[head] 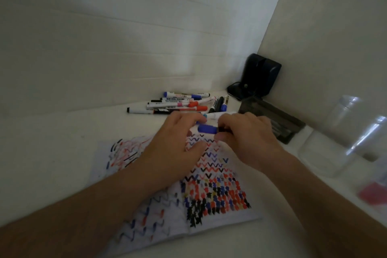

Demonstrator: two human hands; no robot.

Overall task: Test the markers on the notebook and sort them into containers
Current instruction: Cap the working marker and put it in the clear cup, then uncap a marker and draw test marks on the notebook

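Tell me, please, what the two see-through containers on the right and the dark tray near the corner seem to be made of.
The see-through containers look like clear plastic, perhaps glass: the wall shows through them and bright streaks glint on their sides. The dark tray looks like smoky, half-transparent plastic with a dull finish; the blur leaves this uncertain.

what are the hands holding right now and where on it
A marker with a blue cap, held over the notebook. The left hand pinches the cap end; the right hand grips the barrel, which its fingers mostly hide.

Printing on marker barrels [178, 101], none legible (too blurred)
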